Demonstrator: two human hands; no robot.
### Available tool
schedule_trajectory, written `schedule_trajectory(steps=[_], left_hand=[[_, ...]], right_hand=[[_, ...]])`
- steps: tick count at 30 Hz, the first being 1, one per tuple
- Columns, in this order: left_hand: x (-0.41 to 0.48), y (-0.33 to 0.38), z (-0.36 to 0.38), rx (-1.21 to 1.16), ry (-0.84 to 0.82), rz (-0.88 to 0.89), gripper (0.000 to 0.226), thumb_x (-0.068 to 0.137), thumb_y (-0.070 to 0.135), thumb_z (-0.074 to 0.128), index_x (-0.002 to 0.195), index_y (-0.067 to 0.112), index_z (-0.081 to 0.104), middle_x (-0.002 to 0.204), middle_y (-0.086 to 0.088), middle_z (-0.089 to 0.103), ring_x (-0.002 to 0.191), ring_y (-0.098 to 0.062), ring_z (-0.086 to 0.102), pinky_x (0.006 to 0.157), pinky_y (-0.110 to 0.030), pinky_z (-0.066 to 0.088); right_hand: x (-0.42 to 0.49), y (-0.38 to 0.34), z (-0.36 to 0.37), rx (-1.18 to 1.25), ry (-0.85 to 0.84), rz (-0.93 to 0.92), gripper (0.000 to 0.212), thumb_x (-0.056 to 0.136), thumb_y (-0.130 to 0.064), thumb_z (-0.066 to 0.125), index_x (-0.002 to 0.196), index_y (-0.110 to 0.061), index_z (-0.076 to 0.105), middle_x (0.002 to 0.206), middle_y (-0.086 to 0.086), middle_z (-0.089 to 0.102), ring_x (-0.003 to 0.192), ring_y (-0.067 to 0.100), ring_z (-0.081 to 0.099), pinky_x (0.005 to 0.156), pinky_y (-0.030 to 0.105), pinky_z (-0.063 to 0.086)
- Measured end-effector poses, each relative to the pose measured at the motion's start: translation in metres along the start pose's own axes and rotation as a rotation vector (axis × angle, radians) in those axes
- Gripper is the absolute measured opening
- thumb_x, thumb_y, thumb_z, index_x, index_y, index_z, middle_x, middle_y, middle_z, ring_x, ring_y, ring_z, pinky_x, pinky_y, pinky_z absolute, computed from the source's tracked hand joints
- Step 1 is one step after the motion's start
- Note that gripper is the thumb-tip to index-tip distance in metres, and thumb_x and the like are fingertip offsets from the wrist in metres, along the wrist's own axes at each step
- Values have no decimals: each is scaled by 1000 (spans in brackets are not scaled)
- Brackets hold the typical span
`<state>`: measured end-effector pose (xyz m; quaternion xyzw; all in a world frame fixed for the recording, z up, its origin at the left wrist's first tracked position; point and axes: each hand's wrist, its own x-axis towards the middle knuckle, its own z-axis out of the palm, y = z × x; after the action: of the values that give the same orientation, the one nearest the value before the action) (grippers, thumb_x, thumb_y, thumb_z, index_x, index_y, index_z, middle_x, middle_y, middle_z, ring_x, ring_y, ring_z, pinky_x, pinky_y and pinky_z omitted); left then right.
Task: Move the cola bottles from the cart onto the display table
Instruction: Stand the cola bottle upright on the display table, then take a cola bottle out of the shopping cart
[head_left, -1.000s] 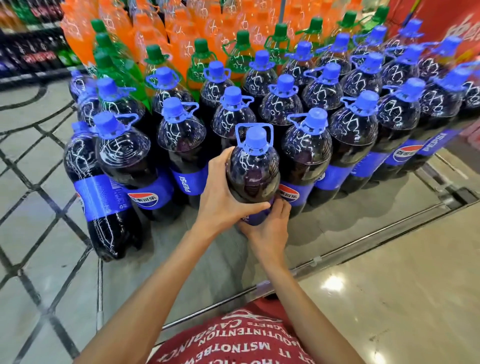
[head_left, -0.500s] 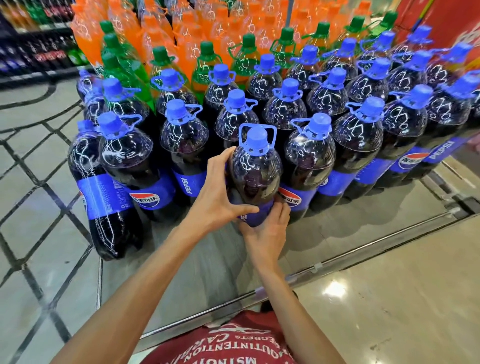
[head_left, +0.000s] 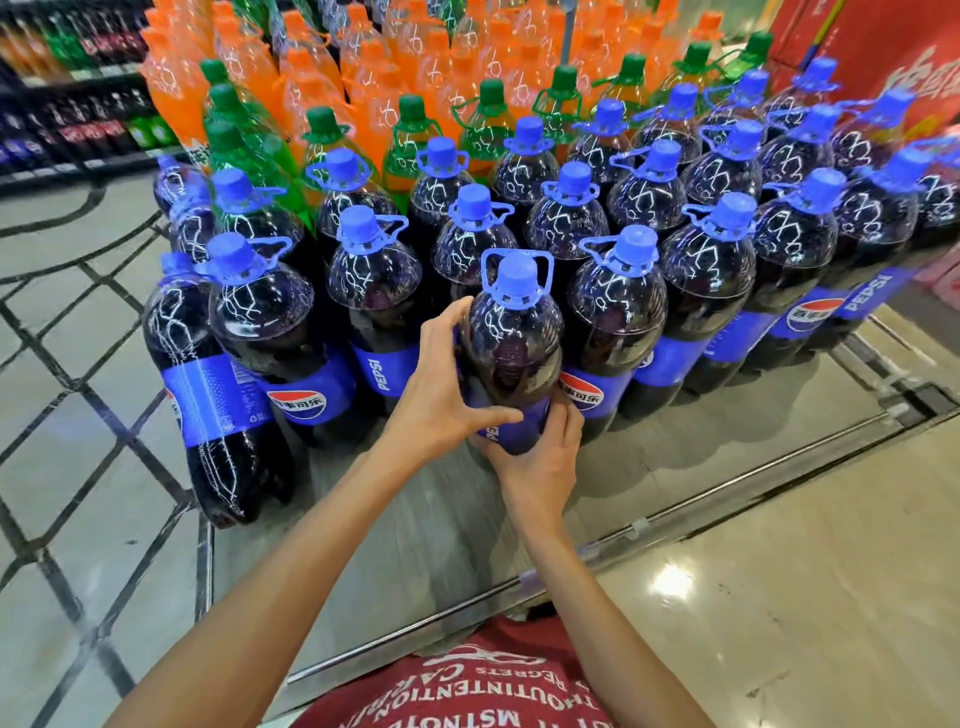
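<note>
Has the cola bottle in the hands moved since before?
No. The held cola bottle sits just as close to the neighbouring Pepsi bottle as before, with the left hand and right hand still gripping it.

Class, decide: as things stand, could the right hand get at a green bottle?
Probably not directly: the right hand holds the front cola bottle, and several rows of cola bottles stand between it and the green bottles.

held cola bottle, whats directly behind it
A second cola bottle with a blue cap stands right behind the held cola bottle; its lower body and label are covered.
</note>
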<state>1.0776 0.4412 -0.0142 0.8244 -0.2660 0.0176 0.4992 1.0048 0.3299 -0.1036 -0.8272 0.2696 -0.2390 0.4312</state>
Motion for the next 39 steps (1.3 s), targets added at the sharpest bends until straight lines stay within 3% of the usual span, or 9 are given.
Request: schedule_trajectory(steps=[3, 7, 10, 15, 18, 23, 29, 34, 39], left_hand=[[-2, -1, 1, -28, 22, -16, 128, 51, 26, 102, 153, 12, 26, 151, 0, 34, 140, -9, 39, 115, -37, 39], [-3, -10, -5, -101, -16, -38, 118, 55, 22, 100, 149, 24, 30, 144, 2, 42, 131, -19, 49, 105, -40, 50], [-8, -11, -12, -224, -55, -160, 99, 64, 5, 94, 139, 33, 36, 131, 2, 47, 123, -27, 56, 89, -29, 58], [-17, -10, -16, -206, -72, -184, 77, 76, 6, 87, 132, 28, 40, 125, -2, 51, 115, -19, 60, 89, -27, 58], [-22, -11, -19, -89, -88, -165, 59, 81, 12, 84, 125, 18, 46, 118, 3, 57, 108, -16, 63, 88, -32, 59], [-37, -12, -23, 173, -206, -94, 39, 88, 22, 77, 116, 12, 53, 108, 0, 61, 103, -19, 63, 91, -39, 54], [-45, 23, -18, 826, -497, 48, 48, 93, 43, 63, 132, 18, 51, 125, -7, 54, 117, -30, 52, 89, -43, 48], [-54, 64, 9, 1015, -648, 150, 51, 94, 50, 58, 132, 17, 46, 129, -8, 52, 121, -32, 50, 90, -44, 48], [-68, 124, 57, 1108, -758, 291, 58, 95, 53, 58, 139, 18, 43, 135, -11, 51, 127, -33, 50, 96, -45, 44]], right_hand=[[-1, -1, -3, 11, -22, 9, 104, 60, -49, 93, 143, -10, 46, 147, 5, 42, 135, 27, 45, 95, 46, 53], [0, -2, -12, 38, -62, -6, 98, 60, -46, 93, 139, -9, 48, 139, 3, 46, 129, 24, 49, 94, 41, 51], [4, -5, -17, 13, -101, -21, 93, 62, -40, 94, 136, -8, 49, 134, 3, 46, 123, 25, 53, 90, 36, 48], [8, -10, -30, -61, -186, -32, 93, 70, -39, 91, 145, -10, 43, 139, 4, 46, 126, 24, 51, 89, 34, 46], [9, -11, -38, -95, -219, -66, 94, 73, -40, 88, 149, -12, 41, 143, 4, 46, 131, 20, 45, 95, 33, 44], [16, -12, -59, -235, -369, -75, 81, 81, -32, 82, 149, -17, 40, 141, 8, 50, 127, 27, 53, 97, 44, 50], [17, -8, -108, -642, -677, -32, 72, 86, -41, 74, 144, -10, 45, 133, 20, 52, 126, 38, 52, 100, 43, 47], [-9, -6, -176, -804, -670, 28, 71, 89, -46, 69, 146, -12, 44, 143, 17, 48, 132, 37, 48, 105, 44, 45], [-56, 1, -260, -893, -536, 126, 68, 91, -49, 66, 145, -14, 44, 141, 14, 50, 129, 35, 49, 102, 46, 46]])
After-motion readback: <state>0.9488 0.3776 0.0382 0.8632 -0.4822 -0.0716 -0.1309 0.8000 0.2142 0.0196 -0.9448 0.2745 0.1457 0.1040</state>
